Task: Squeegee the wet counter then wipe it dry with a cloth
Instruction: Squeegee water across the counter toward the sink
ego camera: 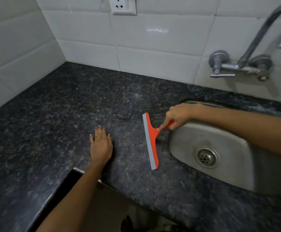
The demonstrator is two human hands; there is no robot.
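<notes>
Orange squeegee (150, 139) stands blade-down on the dark granite surface (52, 114), just left of the sink (228, 148) — right hand (176, 116) fingers curled round its handle; left hand (101, 144) flat, fingers slightly spread.

Squeegee (150, 141) lies on the counter (52, 114), between left hand (101, 144) and sink (220, 148).

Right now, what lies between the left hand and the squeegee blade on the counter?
In the head view, only bare dark granite counter: the left hand rests flat, apart from the squeegee that the right hand grips by its handle.
</notes>
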